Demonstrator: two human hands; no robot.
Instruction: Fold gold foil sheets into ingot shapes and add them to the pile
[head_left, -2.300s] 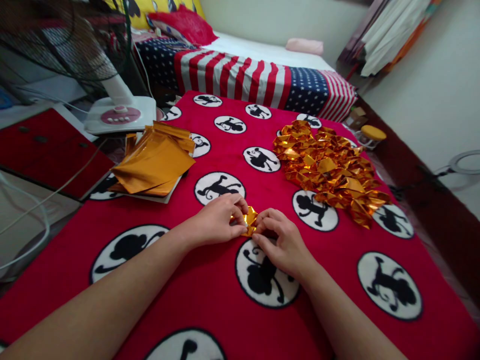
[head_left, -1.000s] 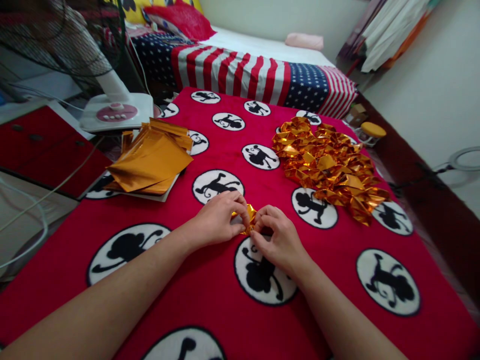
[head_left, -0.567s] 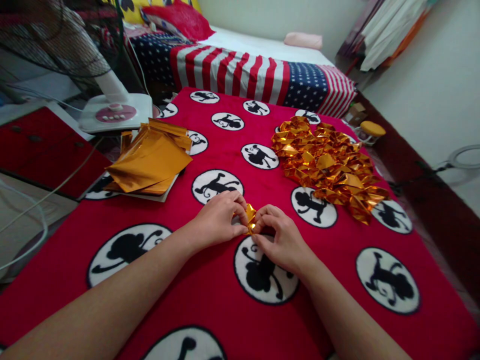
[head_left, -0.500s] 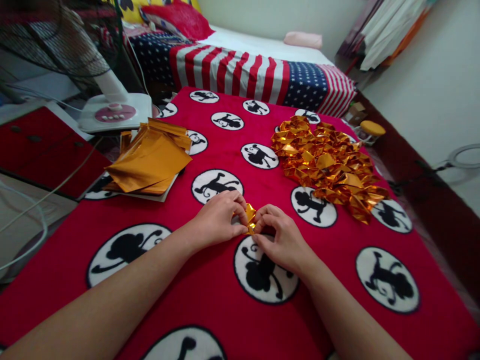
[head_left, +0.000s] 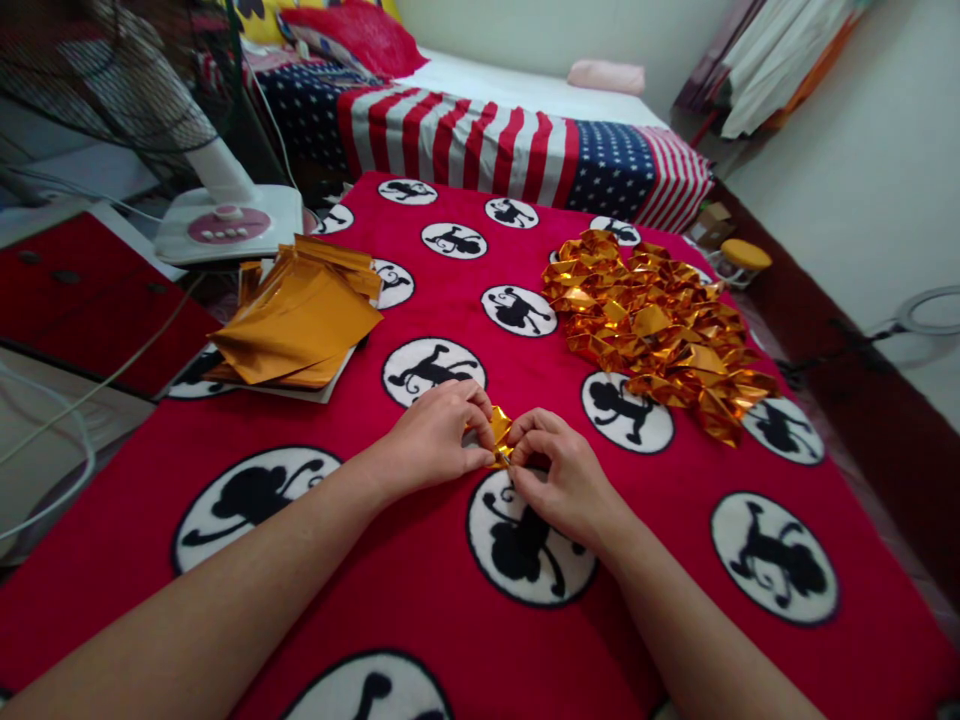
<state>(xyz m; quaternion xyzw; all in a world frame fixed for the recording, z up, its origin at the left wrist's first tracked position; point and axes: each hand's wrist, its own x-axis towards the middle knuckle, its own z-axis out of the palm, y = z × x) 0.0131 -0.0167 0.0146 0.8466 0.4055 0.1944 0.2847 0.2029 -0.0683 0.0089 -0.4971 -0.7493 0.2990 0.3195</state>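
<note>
Between my two hands, low over the red cloth, is a small folded piece of gold foil paper (head_left: 500, 430). My left hand (head_left: 446, 430) pinches its left side with thumb and fingers. On the other side, my right hand (head_left: 559, 465) has its thumb and fingertips closed on the right edge; the fingers cover much of the piece. To the left lies a stack of flat gold foil sheets (head_left: 300, 325), fanned unevenly. A heap of folded gold foil pieces (head_left: 652, 325) is spread at the right.
The red cloth (head_left: 360, 590) with black-figure circles covers the surface. A white fan base (head_left: 229, 225) stands at the far left, near cables and a red-topped cabinet (head_left: 90, 300). Behind is a bed with a striped, starred cover (head_left: 465, 140). A yellow stool (head_left: 745, 255) stands right.
My right fingertips have shifted very slightly right along the foil piece, showing a bit more of it. My left hand stays almost still.
</note>
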